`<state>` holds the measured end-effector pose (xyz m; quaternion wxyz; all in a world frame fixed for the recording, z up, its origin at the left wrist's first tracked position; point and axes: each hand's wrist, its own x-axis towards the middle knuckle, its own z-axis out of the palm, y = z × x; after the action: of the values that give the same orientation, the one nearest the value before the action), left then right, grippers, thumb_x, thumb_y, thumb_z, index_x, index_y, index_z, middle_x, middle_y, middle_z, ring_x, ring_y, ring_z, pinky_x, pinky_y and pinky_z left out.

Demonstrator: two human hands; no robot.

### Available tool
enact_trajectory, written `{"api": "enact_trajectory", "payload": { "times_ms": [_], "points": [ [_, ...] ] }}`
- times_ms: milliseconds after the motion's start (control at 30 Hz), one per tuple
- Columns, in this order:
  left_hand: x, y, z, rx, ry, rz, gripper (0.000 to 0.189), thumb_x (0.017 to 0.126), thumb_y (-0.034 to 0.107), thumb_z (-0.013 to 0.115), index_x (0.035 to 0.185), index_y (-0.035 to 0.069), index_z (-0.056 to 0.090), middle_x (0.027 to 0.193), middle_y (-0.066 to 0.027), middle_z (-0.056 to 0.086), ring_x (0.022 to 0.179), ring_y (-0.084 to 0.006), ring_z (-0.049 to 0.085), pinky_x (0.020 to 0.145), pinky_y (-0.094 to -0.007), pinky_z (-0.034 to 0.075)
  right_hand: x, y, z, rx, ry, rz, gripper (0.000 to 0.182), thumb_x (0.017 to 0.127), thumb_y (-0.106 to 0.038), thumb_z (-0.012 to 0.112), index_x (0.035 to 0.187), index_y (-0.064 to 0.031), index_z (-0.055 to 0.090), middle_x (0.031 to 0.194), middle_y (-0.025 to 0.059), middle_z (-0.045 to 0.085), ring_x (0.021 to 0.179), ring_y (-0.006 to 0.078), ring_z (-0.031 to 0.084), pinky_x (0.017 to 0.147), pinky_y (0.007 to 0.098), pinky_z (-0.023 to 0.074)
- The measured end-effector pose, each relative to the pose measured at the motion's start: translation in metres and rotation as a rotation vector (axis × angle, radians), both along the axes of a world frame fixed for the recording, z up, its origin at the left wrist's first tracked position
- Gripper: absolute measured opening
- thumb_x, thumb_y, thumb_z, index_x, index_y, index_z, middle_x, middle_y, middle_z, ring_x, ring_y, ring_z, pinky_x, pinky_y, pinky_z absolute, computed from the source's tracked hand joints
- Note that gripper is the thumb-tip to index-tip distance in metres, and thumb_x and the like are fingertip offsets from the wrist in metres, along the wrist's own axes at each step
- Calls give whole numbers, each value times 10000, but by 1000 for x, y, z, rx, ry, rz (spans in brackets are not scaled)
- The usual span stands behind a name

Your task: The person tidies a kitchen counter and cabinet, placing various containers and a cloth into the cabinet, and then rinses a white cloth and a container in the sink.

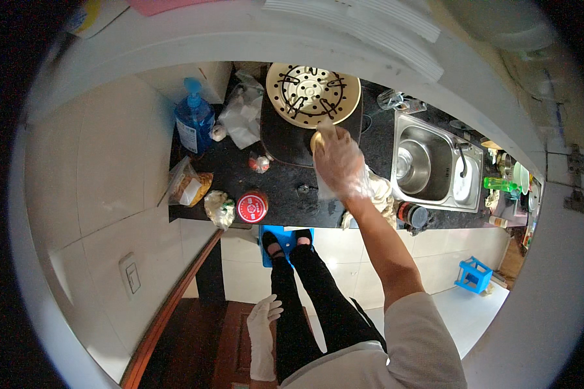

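Note:
My right hand [339,163] wears a clear plastic glove and is blurred. It is over the front of a dark cooktop-like base [284,141], beside a small yellowish round part [317,141]. Whether the fingers grip anything is not clear. On the base, behind the hand, rests a round cream perforated dish [314,95] with a black ring-shaped wire rack [296,104] in it. A crumpled cream cloth [380,194] lies by my right wrist. My left hand [265,311], in a white glove, hangs low beside my leg, fingers slightly apart and holding nothing.
Left on the black counter [292,204] stand a blue pump bottle [194,124], a bag of orange-brown food [192,187] and a red-lidded jar [252,206]. A steel sink [423,160] and a dark-lidded jar [412,215] are right. My feet are on a blue stool [286,237].

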<state>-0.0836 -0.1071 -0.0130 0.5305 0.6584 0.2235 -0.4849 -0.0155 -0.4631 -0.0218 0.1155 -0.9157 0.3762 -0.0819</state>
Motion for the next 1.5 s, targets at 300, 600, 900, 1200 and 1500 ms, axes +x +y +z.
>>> {"api": "enact_trajectory", "payload": {
  "times_ms": [300,600,900,1200,1500],
  "points": [
    [-5,-18,0,-19,26,-43,294,913,219,433,1051,26,607,925,-111,637,803,-162,606,717,-271,467,-83,78,-43,-60,26,685,216,721,-142,614,915,-52,583,870,80,587,706,226,577,547,332,488],
    [-3,-17,-3,25,41,-23,277,910,208,445,1047,33,610,925,-102,639,792,-156,608,711,-270,471,-56,30,-8,-324,145,440,263,767,-166,560,1019,-94,538,1007,31,578,859,211,550,760,335,442],
    [-9,-16,-10,1,41,-23,280,907,214,448,1044,34,613,919,-105,640,788,-160,608,714,-274,472,39,-106,13,23,171,256,446,774,-196,493,1213,-122,467,1113,140,564,1014,253,549,890,334,413],
    [2,-24,1,24,21,-10,270,907,202,448,1041,38,615,917,-109,641,787,-154,608,713,-267,468,98,-86,-30,33,610,446,428,735,-228,549,1147,-118,516,962,137,613,884,257,600,746,371,475],
    [4,-17,-11,14,17,25,279,913,207,440,1051,30,605,922,-107,640,774,-161,612,706,-268,467,100,-90,-50,71,557,454,354,746,-327,585,1008,-89,559,902,124,617,847,279,596,729,380,468]
  ]
}}
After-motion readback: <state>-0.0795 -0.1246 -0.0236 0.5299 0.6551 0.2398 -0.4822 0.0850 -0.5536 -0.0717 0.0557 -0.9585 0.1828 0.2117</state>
